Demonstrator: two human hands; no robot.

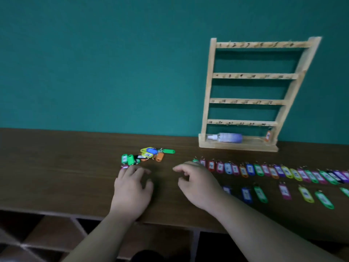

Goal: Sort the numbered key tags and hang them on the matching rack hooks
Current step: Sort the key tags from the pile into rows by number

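With left hand point(132, 188) and right hand point(198, 184) spread and empty, we see the key-tag pile point(147, 155) just beyond the left.

Person, visible parts: left hand point(132, 188), right hand point(200, 186), both bare; two bare, rounded forearms, seen down to the lower edge of the frame.

head cam | looks forward-down | close over table point(56, 167) | faces wall rack point(245, 101)

Tag pile point(146, 156) left of rack point(251, 95)
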